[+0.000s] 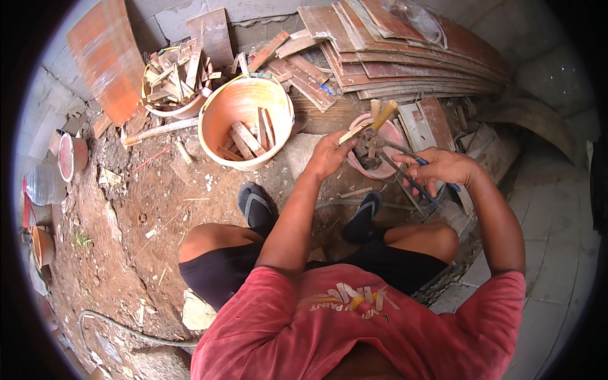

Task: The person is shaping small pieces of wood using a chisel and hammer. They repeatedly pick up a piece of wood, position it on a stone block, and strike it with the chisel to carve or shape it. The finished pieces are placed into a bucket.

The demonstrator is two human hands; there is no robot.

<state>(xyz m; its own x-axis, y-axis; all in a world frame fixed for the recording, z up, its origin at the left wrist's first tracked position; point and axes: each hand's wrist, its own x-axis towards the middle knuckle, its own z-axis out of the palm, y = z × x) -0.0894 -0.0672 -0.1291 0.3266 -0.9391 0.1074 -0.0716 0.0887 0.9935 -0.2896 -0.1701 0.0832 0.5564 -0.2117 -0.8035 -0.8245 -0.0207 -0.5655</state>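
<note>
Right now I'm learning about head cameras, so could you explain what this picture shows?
No machine here: just a person's two bare hands, seen from above by a wide fisheye camera on their head, so straight edges bend. The left hand holds a thin, pale wooden strip; the right hand holds a long, blue-handled metal tool. On the brown dirt ground stands a large, round, pale-orange plastic bucket containing wood pieces. Beyond lie stacked reddish-brown flat boards.
</note>
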